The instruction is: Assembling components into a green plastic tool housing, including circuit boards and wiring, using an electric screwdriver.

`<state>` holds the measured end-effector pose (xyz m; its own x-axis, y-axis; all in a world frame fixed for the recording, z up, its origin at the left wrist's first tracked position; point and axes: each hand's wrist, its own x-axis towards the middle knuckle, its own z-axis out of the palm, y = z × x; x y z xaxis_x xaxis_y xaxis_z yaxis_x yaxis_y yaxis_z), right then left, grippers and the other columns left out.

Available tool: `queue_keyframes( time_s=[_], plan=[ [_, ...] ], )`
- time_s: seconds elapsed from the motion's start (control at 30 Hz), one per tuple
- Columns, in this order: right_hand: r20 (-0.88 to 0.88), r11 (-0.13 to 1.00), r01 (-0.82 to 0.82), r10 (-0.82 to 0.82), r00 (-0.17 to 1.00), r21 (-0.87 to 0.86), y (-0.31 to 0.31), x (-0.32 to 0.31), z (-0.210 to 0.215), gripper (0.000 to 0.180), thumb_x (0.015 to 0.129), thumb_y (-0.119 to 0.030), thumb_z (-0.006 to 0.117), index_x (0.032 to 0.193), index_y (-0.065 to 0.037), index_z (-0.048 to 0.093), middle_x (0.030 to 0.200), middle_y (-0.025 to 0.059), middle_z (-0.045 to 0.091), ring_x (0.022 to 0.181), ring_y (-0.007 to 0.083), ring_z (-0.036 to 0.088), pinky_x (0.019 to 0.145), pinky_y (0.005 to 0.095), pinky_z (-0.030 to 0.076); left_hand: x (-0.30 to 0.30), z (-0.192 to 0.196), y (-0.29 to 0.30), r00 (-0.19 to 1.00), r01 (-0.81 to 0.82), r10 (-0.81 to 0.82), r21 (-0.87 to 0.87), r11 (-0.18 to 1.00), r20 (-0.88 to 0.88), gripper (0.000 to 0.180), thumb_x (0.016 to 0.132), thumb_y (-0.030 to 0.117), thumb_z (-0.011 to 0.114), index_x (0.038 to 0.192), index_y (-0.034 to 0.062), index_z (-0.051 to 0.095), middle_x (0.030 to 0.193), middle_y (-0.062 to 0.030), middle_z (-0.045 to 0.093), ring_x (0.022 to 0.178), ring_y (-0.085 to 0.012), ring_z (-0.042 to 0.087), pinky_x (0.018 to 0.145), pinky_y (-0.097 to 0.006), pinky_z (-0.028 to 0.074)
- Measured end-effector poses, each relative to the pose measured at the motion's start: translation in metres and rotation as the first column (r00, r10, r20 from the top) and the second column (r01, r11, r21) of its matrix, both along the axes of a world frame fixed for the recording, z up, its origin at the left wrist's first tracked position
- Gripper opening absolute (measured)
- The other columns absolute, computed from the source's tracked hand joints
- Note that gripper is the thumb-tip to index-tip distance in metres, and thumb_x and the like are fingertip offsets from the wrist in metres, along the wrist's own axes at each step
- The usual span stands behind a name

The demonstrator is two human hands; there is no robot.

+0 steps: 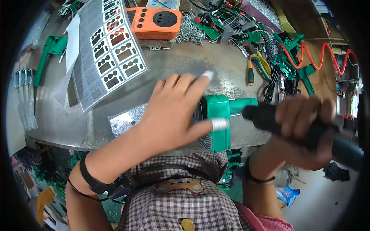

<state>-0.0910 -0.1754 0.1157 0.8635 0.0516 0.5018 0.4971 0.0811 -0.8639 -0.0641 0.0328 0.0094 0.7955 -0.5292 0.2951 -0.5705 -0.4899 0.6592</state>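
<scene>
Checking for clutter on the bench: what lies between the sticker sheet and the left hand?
In the head view, only bare metal bench top lies between the sticker sheet and the left hand.

The scene is bright and evenly lit, with soft, weak shadows; the metal table top (pixel 173 65) shows a pale glare near its middle; the right hand (pixel 304 131) and the dark power tool (pixel 269 117) it grips are smeared by motion blur; the left hand (pixel 173 111) is sharper; the fisheye bends straight edges near the rim, and the corners are black.
</scene>
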Motion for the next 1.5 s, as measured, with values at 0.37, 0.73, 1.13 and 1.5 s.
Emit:
queue_keyframes(
  time_s=[0.37, 0.73, 1.13, 1.5],
  plan=[
    [-0.125, 0.943, -0.324, 0.313, 0.942, -0.079, 0.002, 0.050, -0.015, 0.025, 0.084, -0.035, 0.059, 0.090, -0.016, 0.043, 0.063, 0.0003, 0.053, 0.047, 0.0140, 0.052, 0.052, 0.0313, 0.045, 0.012, -0.013, -0.013, 0.996, -0.005, 0.015, 0.109, 0.994, -0.093, 0.074, 0.080, 0.064, 0.072, 0.119, 0.0036, 0.054, 0.072, -0.0133, 0.062, 0.074, -0.0341, 0.063, 0.075, -0.041, 0.041],
    [-0.179, 0.948, -0.296, 0.313, 0.933, 0.117, 0.007, 0.050, -0.034, 0.028, 0.092, -0.034, 0.058, 0.102, -0.009, 0.049, 0.075, 0.0050, 0.056, 0.060, 0.0165, 0.052, 0.062, 0.0345, 0.045, 0.012, -0.016, -0.013, 0.998, 0.003, 0.006, 0.158, 0.987, -0.055, 0.069, 0.084, 0.061, 0.069, 0.121, 0.0045, 0.050, 0.072, -0.0133, 0.065, 0.073, -0.0352, 0.065, 0.075, -0.042, 0.042],
    [0.019, 0.966, -0.251, 0.251, 0.968, 0.067, -0.090, -0.025, 0.037, 0.053, 0.099, -0.030, 0.049, 0.139, 0.005, 0.047, 0.155, 0.0336, 0.031, 0.139, 0.0485, 0.042, 0.118, 0.0749, 0.012, 0.009, 0.070, -0.012, 0.973, -0.031, 0.003, -0.118, 0.993, -0.230, 0.066, 0.092, 0.037, 0.068, 0.143, 0.0000, 0.048, 0.140, -0.0230, 0.053, 0.134, -0.0374, 0.047, 0.115, -0.053, 0.028],
    [-0.302, 0.315, 0.214, 0.264, 0.916, 0.925, -0.147, 0.010, -0.086, 0.044, 0.093, -0.041, 0.066, 0.109, -0.001, 0.061, 0.099, 0.0066, 0.068, 0.082, 0.0199, 0.065, 0.090, 0.0428, 0.050, 0.001, 0.023, -0.008, 0.998, -0.019, 0.011, 0.151, 0.988, 0.055, 0.075, 0.085, 0.040, 0.076, 0.144, 0.0038, 0.050, 0.151, -0.0228, 0.043, 0.140, -0.0406, 0.039, 0.115, -0.053, 0.029]
  ],
)
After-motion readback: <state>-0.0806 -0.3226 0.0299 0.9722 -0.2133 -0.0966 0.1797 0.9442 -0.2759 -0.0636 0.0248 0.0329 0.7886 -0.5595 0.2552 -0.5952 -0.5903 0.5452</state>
